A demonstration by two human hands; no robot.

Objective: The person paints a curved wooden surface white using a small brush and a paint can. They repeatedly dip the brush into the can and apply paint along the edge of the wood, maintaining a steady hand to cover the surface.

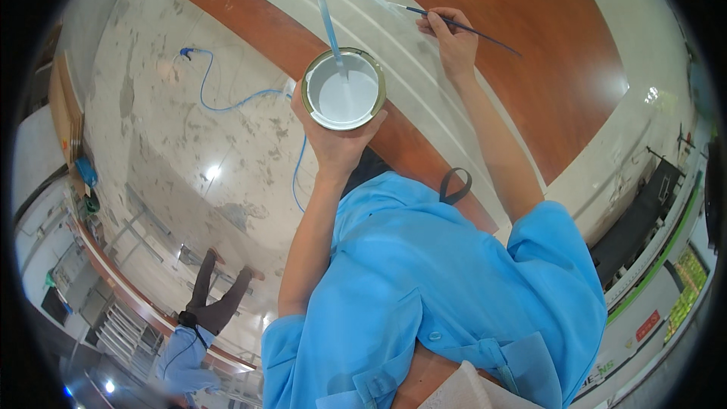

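Observation:
My left hand (338,148) is wrapped round an open paint can (381,98) from below and behind. Whitish-grey paint (348,100) lies inside, and a long, thin blue-grey stick (322,7) stands up out of it. Between the fingers and thumb of my right hand (454,38) is a thin dark paintbrush (485,33). Its pale bristle end points left, at a glossy strip on the pale ridged band (409,60) of a large work surface. Reddish-brown wood-look panel (522,45) lies beyond and under that hand.
A narrower reddish-brown strip (242,11) edges the work surface. On the stained floor (235,136) at left runs a blue cable or hose (216,108). Another person (198,326) stands at lower left near racks. A long black object (636,216) lies at right.

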